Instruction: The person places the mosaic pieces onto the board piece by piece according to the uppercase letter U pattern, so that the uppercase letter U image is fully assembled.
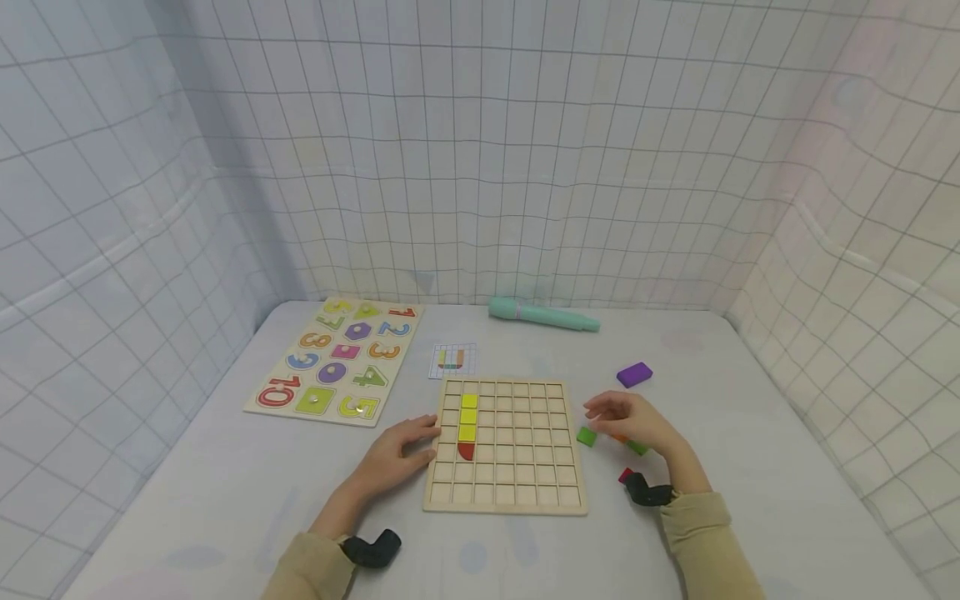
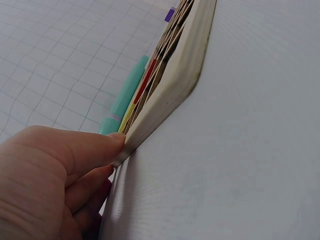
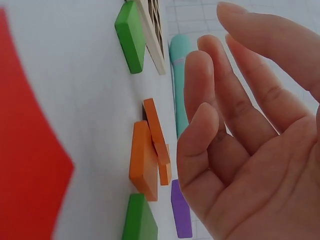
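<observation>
A wooden grid board [image 1: 525, 450] lies in the middle of the table. In its left part, several yellow square tiles [image 1: 468, 417] stand in a column above a red rounded tile [image 1: 467, 452]. At the board's left edge my left hand [image 1: 390, 458] touches the rim with thumb and fingertips, as the left wrist view also shows. My right hand [image 1: 633, 421] hovers right of the board, fingers loosely bent and holding nothing. Below it lie orange blocks [image 3: 142, 160], a green block [image 3: 131, 37], another green block [image 3: 140, 220] and a red block [image 1: 626, 475].
A number puzzle board [image 1: 330, 362] lies at the left. Behind the grid board is a small pattern card [image 1: 452, 361]. A teal marker-shaped object [image 1: 543, 315] lies near the back wall, and a purple block [image 1: 634, 374] sits beyond my right hand. Grid-patterned cloth walls surround the table.
</observation>
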Available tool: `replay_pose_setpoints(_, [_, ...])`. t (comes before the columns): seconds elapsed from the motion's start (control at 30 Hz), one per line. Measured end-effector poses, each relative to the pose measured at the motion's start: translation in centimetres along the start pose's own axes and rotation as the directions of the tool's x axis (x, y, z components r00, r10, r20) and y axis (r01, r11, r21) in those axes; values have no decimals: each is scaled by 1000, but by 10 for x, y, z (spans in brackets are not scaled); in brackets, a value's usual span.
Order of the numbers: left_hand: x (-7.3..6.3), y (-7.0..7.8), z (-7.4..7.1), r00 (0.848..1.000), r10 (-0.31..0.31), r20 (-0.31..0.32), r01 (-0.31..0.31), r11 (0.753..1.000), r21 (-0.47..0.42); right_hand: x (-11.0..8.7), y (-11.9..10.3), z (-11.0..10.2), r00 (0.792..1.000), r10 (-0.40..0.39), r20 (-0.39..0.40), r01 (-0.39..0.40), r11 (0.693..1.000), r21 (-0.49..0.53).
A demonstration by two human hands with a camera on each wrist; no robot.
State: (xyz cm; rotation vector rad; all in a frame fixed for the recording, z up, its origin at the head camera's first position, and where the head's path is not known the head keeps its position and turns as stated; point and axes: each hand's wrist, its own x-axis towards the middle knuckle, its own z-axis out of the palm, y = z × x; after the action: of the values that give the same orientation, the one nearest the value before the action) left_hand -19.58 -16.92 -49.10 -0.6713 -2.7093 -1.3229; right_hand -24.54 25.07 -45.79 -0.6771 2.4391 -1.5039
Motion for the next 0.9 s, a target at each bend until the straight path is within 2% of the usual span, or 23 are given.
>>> replay_pose_setpoints(0.27, [0, 0, 0, 1000, 6, -6, -6, 1000, 5, -4, 4, -4, 996, 87, -24, -87, 996, -24])
replay_pose_setpoints(0.6, [0, 0, 0, 1000, -5, -6, 5, 1000, -1, -5, 6, -6, 994, 113, 11, -113, 993, 26])
replay_pose_setpoints(0.9, [0, -2, 1, 1000, 9, -12, -9, 1000, -1, -5, 8, -3, 991, 132, -2, -132, 991, -13])
